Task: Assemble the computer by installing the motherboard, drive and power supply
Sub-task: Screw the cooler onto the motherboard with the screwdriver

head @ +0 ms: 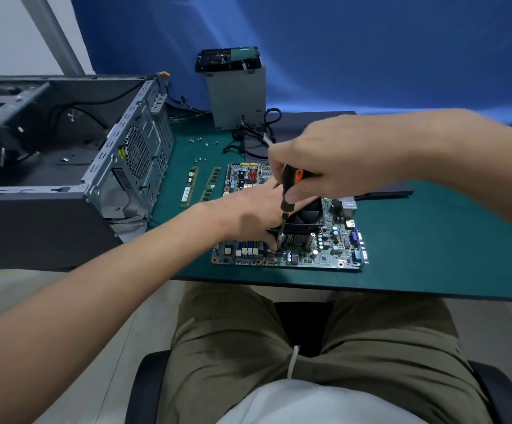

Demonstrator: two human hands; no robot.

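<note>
Green table top (pixel 432 240), blue backdrop (pixel 371 56) behind. Motherboard (pixel 325 255) lies flat near the front edge. Its edge print, upside down, reads "Dual DDR3 1600". My right hand (pixel 334 160) grips the black-orange screwdriver (pixel 290 191), tip down at the cooler (pixel 305 223). My left hand (pixel 248 215) rests across the board, fingers laid against the cooler.

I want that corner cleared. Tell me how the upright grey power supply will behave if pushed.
Likely tippy: the power supply stands upright on a narrow end. The drive lying on top would probably slide off. Its cable bundle may drag.
</note>
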